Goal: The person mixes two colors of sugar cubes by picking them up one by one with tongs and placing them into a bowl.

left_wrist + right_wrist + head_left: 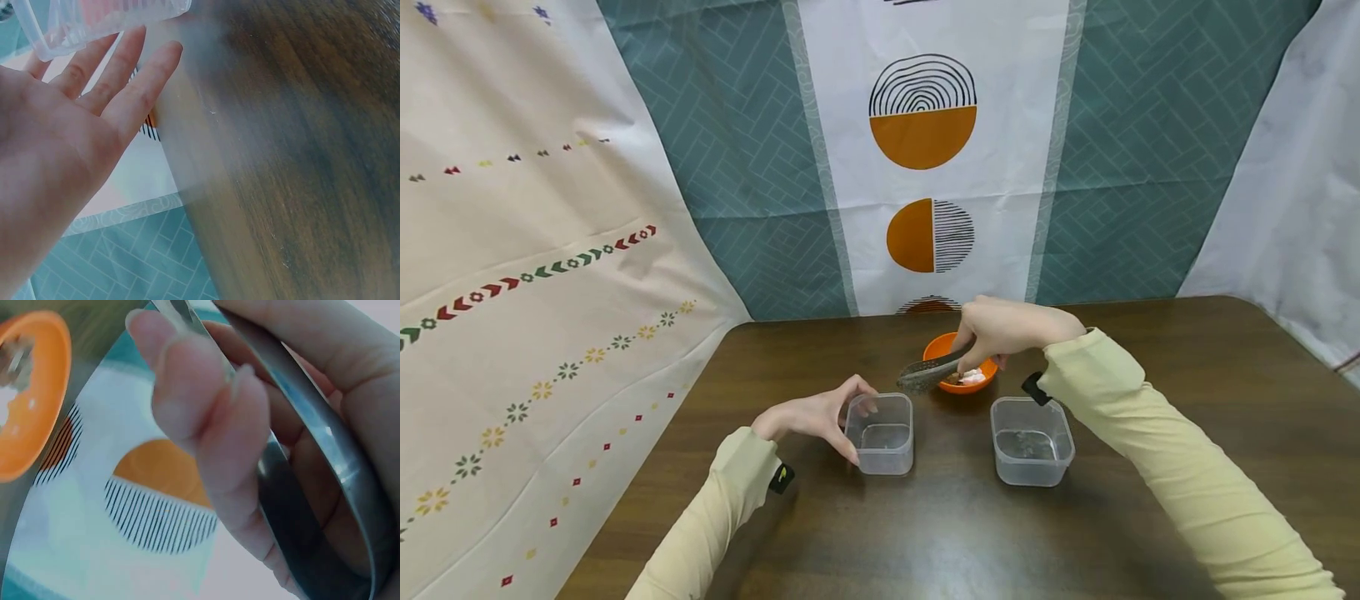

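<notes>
My left hand [808, 417] holds a clear plastic container [886, 461] by its left side, thumb at the front corner and fingers around the back. In the left wrist view the fingers [140, 87] lie against the container's wall. My right hand [1003, 327] grips shiny metal tongs [325, 434], bent in a loop at the handle end. Their broad, grey, textured ends point left, between the held container and a small orange bowl [937, 347]. White and brownish pieces [972, 377] lie in the bowl, partly hidden by the right hand and tongs.
A second clear container [1032, 475] stands to the right, below the right wrist. Everything is on a dark brown wooden table [940, 542]. Patterned cloth [760, 167] hangs behind the table and along its left side.
</notes>
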`<control>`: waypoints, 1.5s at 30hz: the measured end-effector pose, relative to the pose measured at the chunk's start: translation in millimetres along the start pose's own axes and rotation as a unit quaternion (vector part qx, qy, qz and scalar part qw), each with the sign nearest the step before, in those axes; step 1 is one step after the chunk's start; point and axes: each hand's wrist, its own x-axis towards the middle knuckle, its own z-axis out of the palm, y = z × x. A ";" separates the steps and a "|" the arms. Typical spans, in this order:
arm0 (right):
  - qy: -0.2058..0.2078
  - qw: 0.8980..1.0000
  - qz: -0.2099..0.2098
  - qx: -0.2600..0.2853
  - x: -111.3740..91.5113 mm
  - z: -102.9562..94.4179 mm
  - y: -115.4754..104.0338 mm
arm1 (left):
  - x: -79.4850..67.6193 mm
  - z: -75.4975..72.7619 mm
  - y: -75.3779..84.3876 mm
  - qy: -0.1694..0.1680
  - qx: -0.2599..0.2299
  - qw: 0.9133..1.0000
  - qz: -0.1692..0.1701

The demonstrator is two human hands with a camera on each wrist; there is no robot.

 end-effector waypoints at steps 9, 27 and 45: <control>0.020 0.998 0.043 0.032 -7.5 -6.1 31.0 | 0.0 -0.3 -1.3 0.002 0.003 1.000 -0.004; 0.022 0.997 0.074 0.025 -1.6 0.2 56.2 | -0.5 0.3 -3.5 0.001 -0.006 1.000 -0.002; 0.075 0.993 0.086 0.023 -15.9 3.0 56.6 | -1.2 0.5 1.3 0.005 -0.012 1.000 0.000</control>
